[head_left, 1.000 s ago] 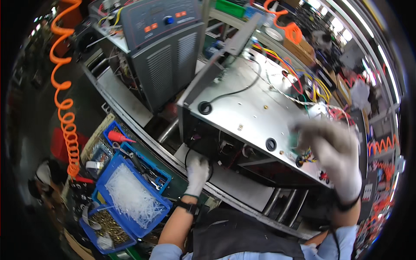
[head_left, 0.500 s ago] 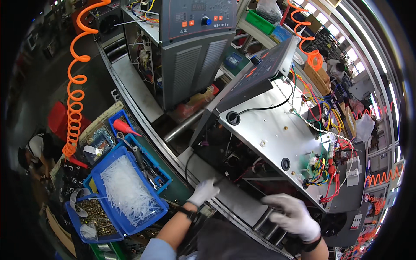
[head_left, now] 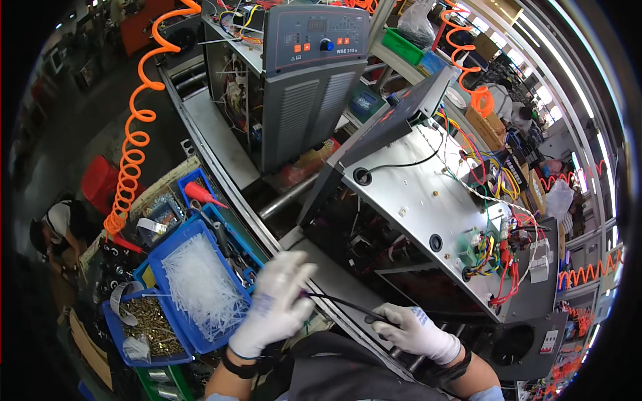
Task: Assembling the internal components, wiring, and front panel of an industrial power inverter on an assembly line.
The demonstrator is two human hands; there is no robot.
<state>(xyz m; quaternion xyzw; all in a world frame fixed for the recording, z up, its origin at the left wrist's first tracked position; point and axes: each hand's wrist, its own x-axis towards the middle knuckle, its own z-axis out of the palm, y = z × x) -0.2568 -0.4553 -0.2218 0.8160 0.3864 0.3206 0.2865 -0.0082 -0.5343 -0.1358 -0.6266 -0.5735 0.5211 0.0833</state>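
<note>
A thin black cable (head_left: 344, 303) runs between my two white-gloved hands, in front of the open welding machine (head_left: 408, 194). My left hand (head_left: 275, 302) is beside the blue trays, slightly blurred, with the cable's purplish end between thumb and fingers. Lower right, my right hand (head_left: 416, 331) pinches the same cable between thumb and forefinger. The machine's grey control panel tilts up at its far end, and its bare metal top carries wires and a small green board (head_left: 476, 248). What the cable joins inside the machine is hidden.
At left, a blue tray (head_left: 204, 284) holds white cable ties, another (head_left: 150, 327) brass fittings. Tools lie in a narrow blue tray (head_left: 231, 247) under a red-handled bottle. A second machine (head_left: 304, 93) stands farther along the roller line. Orange coiled hoses (head_left: 137, 140) hang down.
My left hand has risen away from the line's edge and now holds the black cable. My right hand, open before, has moved left and closed on it. The view has shifted slightly.
</note>
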